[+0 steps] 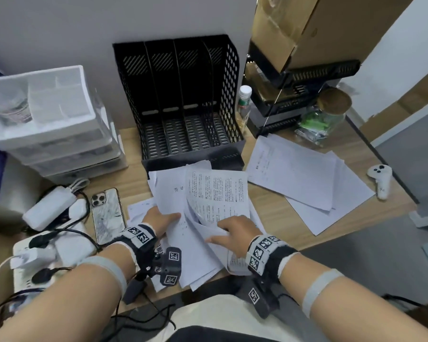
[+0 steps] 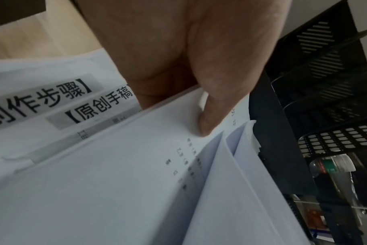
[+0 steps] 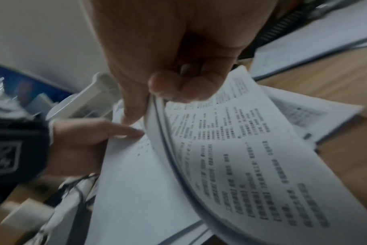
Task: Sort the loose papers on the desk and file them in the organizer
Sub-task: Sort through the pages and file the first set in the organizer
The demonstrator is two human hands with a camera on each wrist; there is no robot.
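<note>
From the head view, both hands work one stack of papers (image 1: pixel 203 206) on the desk (image 1: pixel 277 218), the empty black organizer (image 1: pixel 181 102) just beyond their fingertips. The left hand (image 1: pixel 160 219) clamps the stack's left edge, the right hand (image 1: pixel 232 233) lifts printed sheets. A second pile (image 1: pixel 304 176) lies well right of it.

The left wrist view alone shows the thumb (image 2: pixel 218 106) pressing the top sheet; its fingers are hidden beneath.

The right wrist view, blurred, shows fingertips (image 3: pixel 178 87) pinching curled pages; the text is unreadable.

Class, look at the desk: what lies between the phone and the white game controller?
In the head view, the handled paper pile and both hands lie between phone and controller, plus a second spread of sheets.
</note>
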